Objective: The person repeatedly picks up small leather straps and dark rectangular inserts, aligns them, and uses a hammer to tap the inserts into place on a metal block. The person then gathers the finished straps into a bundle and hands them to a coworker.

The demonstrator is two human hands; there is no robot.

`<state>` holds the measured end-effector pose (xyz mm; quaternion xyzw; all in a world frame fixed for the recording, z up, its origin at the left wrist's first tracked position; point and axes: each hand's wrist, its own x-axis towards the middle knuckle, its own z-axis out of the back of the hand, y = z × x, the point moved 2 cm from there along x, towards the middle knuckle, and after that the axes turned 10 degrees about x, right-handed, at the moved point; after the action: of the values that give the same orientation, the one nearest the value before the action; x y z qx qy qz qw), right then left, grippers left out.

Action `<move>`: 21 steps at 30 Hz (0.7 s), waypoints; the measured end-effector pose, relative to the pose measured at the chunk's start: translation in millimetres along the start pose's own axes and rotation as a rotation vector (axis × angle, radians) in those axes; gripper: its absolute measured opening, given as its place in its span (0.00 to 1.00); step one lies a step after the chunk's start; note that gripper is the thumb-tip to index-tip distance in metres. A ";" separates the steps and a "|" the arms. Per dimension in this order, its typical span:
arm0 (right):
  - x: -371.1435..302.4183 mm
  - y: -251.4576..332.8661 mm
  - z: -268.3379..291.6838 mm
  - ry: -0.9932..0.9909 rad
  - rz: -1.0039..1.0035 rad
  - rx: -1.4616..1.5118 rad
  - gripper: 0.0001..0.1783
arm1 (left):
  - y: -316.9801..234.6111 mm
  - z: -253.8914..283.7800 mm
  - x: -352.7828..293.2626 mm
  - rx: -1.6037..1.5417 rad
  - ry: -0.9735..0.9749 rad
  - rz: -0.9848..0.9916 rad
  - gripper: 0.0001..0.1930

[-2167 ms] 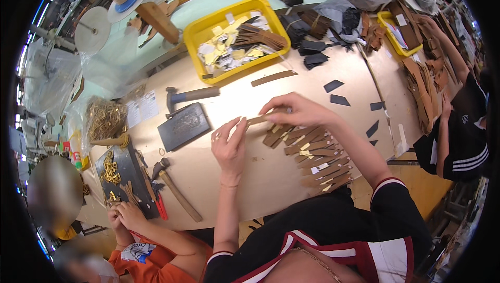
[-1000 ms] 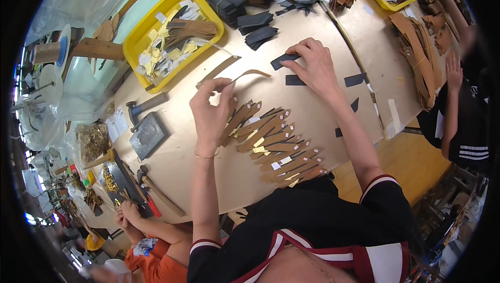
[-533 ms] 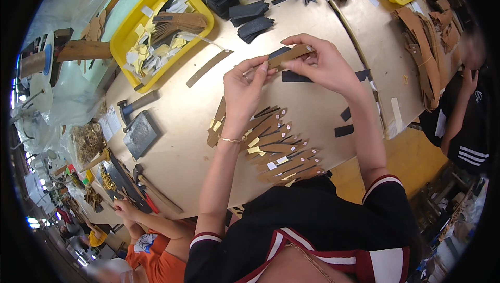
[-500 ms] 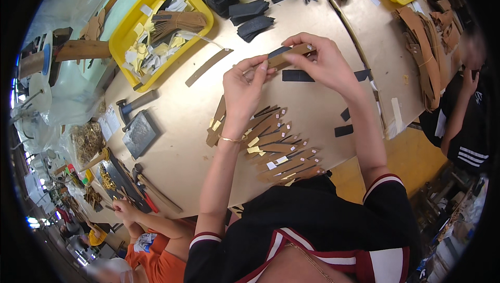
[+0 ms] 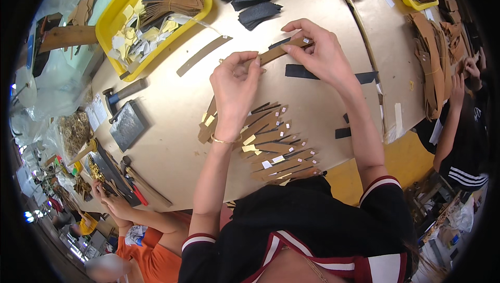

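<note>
A brown leather strip (image 5: 274, 53) with a small white label near one end is stretched between my two hands above the table. My left hand (image 5: 235, 81) pinches its left end between thumb and fingertips. At the labelled end, my right hand (image 5: 322, 53) grips it, thumb in front. Part of a dark strip shows behind the brown one. Below the right hand, a flat black strip (image 5: 302, 72) lies on the tabletop. To the left lies another brown strip (image 5: 204, 55). Closer to me, several labelled brown strips (image 5: 271, 132) overlap in a fanned row.
A yellow basket (image 5: 115, 68) holds scraps and a banded leather bundle. Black pieces (image 5: 260, 14) are stacked at the back. A hammer (image 5: 125, 93) and metal block (image 5: 129, 125) lie left. Co-workers sit at the lower left (image 5: 156, 254) and right (image 5: 463, 142); leather straps (image 5: 431, 69) hang together nearby.
My left hand has moved left, away from the right hand, and more of the brown strip shows between them. The whole view has shifted slightly.
</note>
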<state>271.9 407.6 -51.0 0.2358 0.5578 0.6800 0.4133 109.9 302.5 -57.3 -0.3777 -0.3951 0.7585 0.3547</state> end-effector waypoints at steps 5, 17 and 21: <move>3.8 1.5 0.1 -0.036 -0.021 -0.035 0.16 | 0.6 -2.5 2.1 -0.030 -0.004 0.024 0.09; 8.3 -4.6 0.1 -0.059 -0.072 0.018 0.20 | -0.9 -2.5 7.0 -0.017 0.021 0.067 0.11; 9.1 -5.9 -0.4 -0.055 -0.073 0.026 0.21 | -0.6 -2.6 5.6 -0.022 0.018 0.069 0.11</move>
<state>268.4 415.1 -58.0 0.2393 0.5632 0.6504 0.4500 109.7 308.3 -59.4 -0.4020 -0.3870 0.7624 0.3277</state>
